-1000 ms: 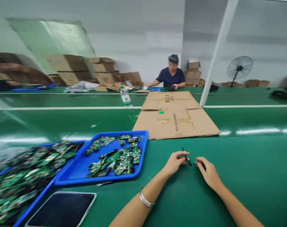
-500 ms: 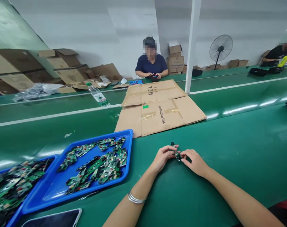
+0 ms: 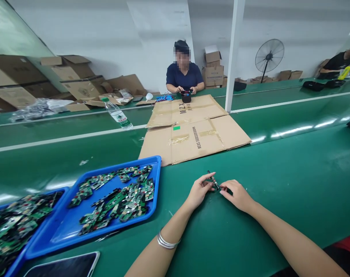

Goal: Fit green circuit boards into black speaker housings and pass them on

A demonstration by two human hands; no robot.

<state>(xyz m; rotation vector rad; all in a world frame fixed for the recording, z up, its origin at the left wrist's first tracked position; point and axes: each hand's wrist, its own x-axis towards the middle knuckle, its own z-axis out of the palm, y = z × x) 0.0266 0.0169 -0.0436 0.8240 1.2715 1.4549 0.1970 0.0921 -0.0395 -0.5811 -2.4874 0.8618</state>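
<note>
A small circuit board (image 3: 214,182) is held up between my two hands, over the green tabletop (image 3: 221,238). My left hand (image 3: 198,191), with silver bangles (image 3: 166,240) on its wrist, grips the board's left side between thumb and fingers. At the board's lower right end, the fingertips of my right hand (image 3: 235,195) pinch its edge. To the left, a blue tray (image 3: 61,227) holds many green circuit boards (image 3: 134,202). Another blue tray (image 3: 33,246) at the far left edge is heaped with more boards (image 3: 16,223).
A phone (image 3: 65,266) lies at the lower left. Flattened cardboard (image 3: 192,142) lies ahead, with a water bottle (image 3: 118,114) to its left and a white post (image 3: 232,57) behind. Opposite, a person (image 3: 184,75) handles a dark object (image 3: 186,96).
The board between my hands has turned and looks thinner, more edge-on. Across the table, the person's dark object is raised and tilted more into view. The camera view has shifted slightly.
</note>
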